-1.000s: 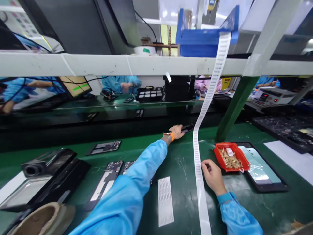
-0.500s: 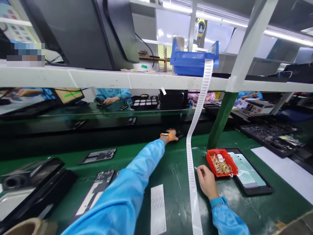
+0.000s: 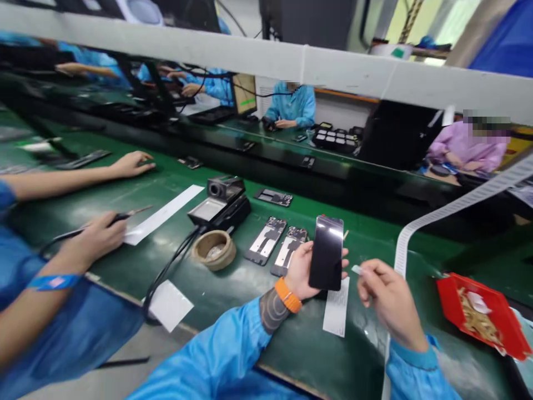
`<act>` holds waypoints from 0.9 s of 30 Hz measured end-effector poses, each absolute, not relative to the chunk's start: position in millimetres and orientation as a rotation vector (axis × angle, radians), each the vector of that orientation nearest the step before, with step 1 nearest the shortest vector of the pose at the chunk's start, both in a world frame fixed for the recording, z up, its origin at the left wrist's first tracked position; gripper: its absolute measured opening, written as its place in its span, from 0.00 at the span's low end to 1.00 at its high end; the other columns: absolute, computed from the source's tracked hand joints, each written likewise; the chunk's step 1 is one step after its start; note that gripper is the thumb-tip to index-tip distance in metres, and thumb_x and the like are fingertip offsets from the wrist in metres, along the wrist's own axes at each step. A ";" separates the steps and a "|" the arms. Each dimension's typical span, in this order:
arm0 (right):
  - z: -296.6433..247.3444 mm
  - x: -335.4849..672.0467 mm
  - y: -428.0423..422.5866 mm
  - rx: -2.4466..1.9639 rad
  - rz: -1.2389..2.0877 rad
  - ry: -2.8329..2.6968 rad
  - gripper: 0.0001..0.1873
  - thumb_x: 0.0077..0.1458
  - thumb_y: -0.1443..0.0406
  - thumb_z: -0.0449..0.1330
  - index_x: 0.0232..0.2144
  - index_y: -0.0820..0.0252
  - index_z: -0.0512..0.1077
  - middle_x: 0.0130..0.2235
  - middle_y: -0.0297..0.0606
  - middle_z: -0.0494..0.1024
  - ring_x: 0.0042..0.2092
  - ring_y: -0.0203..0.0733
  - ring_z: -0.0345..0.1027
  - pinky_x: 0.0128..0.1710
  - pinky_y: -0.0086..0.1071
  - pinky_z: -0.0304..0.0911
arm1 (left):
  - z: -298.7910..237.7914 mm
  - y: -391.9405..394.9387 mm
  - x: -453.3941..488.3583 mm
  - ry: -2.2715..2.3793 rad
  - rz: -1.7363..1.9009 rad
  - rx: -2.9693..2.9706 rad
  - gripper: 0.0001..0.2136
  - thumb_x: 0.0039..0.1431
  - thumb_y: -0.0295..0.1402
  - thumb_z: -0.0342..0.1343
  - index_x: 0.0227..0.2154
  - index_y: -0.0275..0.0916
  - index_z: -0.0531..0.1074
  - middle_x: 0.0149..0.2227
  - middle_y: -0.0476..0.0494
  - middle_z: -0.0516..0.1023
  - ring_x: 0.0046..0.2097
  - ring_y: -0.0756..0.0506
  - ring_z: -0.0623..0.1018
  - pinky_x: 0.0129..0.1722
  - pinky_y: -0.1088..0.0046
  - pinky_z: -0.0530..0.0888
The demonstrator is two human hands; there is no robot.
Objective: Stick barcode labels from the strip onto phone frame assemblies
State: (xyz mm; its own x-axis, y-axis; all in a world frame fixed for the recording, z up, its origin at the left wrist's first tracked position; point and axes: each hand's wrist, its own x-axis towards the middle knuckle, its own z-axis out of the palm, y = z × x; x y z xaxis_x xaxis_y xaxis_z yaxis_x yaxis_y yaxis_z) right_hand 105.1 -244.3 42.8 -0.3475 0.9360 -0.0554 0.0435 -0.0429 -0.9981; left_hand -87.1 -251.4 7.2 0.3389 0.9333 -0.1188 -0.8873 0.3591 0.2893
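Note:
My left hand (image 3: 300, 271) is wrapped round a smartphone (image 3: 327, 253), its dark glossy face turned up toward me. To the right of the phone, my right hand (image 3: 385, 294) pinches a small white sticker (image 3: 357, 270) between thumb and fingertips, apart from the phone. A white label sheet (image 3: 336, 311) lies on the bench below the phone. Left of the phone are two opened phone bodies, one phone frame (image 3: 266, 240) and another phone frame (image 3: 289, 251), with inner parts showing. A long label strip (image 3: 401, 250) hangs down behind my right hand.
A red bin (image 3: 506, 316) with tan scraps stands at the right. Left are a tape-roll core (image 3: 214, 250), a black soldering stand (image 3: 220, 203) with cables, and a co-worker's hand (image 3: 97, 236) holding a soldering iron. A white shelf beam (image 3: 266, 53) crosses overhead.
My left hand has come back from the far side of the bench and now holds the smartphone up. My right hand still pinches the small white piece. The view has swung left.

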 end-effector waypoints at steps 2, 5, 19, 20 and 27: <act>43.3 73.8 -258.2 -1.117 1.648 -1.614 0.22 0.53 0.47 0.63 0.26 0.58 0.67 0.16 0.28 0.65 0.17 0.32 0.55 0.16 0.26 0.52 | -0.8 -247.5 -86.7 0.320 1.238 0.163 0.31 0.67 0.52 0.39 0.52 0.29 0.73 0.49 0.30 0.78 0.44 0.37 0.80 0.46 0.58 0.74; 26.9 51.2 -268.4 -1.197 1.613 -1.653 0.23 0.52 0.46 0.63 0.24 0.58 0.65 0.15 0.26 0.63 0.16 0.30 0.53 0.16 0.26 0.48 | -3.0 -241.8 -86.1 0.371 1.287 0.183 0.34 0.68 0.54 0.33 0.51 0.30 0.74 0.52 0.30 0.76 0.43 0.39 0.80 0.44 0.58 0.75; 16.1 60.5 -260.4 -1.274 1.310 -1.992 0.17 0.59 0.54 0.57 0.24 0.57 0.65 0.20 0.27 0.62 0.22 0.32 0.53 0.22 0.28 0.47 | -5.3 -252.0 -72.5 0.494 1.242 0.240 0.33 0.65 0.57 0.40 0.49 0.31 0.76 0.42 0.32 0.80 0.37 0.43 0.79 0.44 0.65 0.73; 15.9 58.8 -261.7 -1.284 1.270 -2.010 0.17 0.59 0.54 0.57 0.24 0.57 0.65 0.19 0.27 0.62 0.22 0.33 0.53 0.23 0.28 0.47 | -5.6 -252.6 -72.2 0.499 1.245 0.234 0.33 0.65 0.57 0.41 0.49 0.31 0.76 0.41 0.33 0.80 0.36 0.43 0.79 0.44 0.65 0.73; 14.6 55.3 -258.3 -1.397 0.850 -2.137 0.20 0.55 0.52 0.61 0.20 0.55 0.62 0.17 0.27 0.62 0.21 0.35 0.55 0.24 0.30 0.48 | -1.7 -255.4 -75.0 0.468 1.273 0.184 0.31 0.66 0.55 0.40 0.47 0.32 0.76 0.38 0.35 0.80 0.36 0.43 0.79 0.40 0.66 0.74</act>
